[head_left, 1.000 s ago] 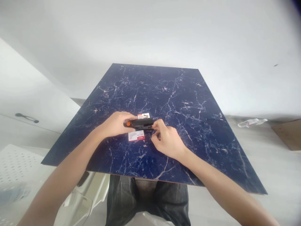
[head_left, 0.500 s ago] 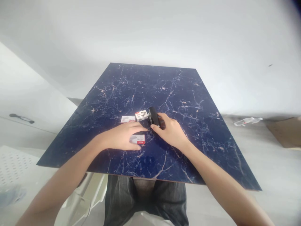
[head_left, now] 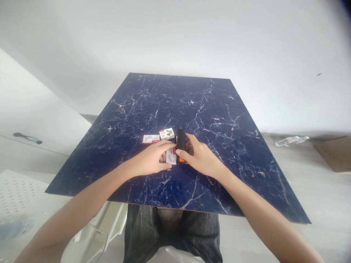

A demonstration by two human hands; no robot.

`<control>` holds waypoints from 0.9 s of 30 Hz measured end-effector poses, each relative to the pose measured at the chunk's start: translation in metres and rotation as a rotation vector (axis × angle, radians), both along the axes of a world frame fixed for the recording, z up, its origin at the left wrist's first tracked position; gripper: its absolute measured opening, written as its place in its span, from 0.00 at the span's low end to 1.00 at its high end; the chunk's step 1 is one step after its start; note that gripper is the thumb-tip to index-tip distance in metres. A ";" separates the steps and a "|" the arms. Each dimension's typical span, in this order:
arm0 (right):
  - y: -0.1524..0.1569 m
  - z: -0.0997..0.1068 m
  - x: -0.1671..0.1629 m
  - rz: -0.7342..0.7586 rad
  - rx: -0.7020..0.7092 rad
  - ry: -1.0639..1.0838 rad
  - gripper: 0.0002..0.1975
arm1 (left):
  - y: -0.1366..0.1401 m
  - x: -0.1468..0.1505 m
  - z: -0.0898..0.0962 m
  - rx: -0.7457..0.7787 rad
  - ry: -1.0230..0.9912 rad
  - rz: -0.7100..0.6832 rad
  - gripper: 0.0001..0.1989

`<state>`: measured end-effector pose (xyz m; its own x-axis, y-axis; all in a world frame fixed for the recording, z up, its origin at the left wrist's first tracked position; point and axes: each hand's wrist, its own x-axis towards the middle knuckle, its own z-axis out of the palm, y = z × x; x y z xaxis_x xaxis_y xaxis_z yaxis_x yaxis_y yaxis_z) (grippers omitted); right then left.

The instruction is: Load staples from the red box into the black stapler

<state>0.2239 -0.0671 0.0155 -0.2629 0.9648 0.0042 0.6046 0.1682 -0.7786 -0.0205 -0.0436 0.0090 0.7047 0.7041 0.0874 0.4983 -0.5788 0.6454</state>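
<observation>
My right hand (head_left: 203,156) is closed round a black stapler (head_left: 181,140) with an orange patch at its near end, thumb on the left side and fingers on the right. The stapler lies lengthwise, pointing away from me. Just left of it, my left hand (head_left: 149,157) grips a small white and red staple box (head_left: 171,157) between thumb and fingers. The box stands beside the stapler; its far part is hidden by my fingers. Behind my left hand are another white and red box (head_left: 151,138) and a white box with a dark picture on it (head_left: 167,133), side by side.
Everything rests on a dark blue marbled table (head_left: 164,102), whose near edge is close to my legs. A clear plastic bottle (head_left: 291,141) and a cardboard box (head_left: 333,153) are on the floor at right. A white perforated stool (head_left: 20,191) stands at left.
The stapler has been straightened and drawn slightly nearer, showing its orange patch. My left hand has moved right, turning the near staple box and bringing it beside the stapler.
</observation>
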 end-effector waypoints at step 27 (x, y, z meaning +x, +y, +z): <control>0.001 0.001 0.001 0.030 -0.006 -0.017 0.30 | 0.005 -0.015 0.009 0.177 0.148 -0.030 0.38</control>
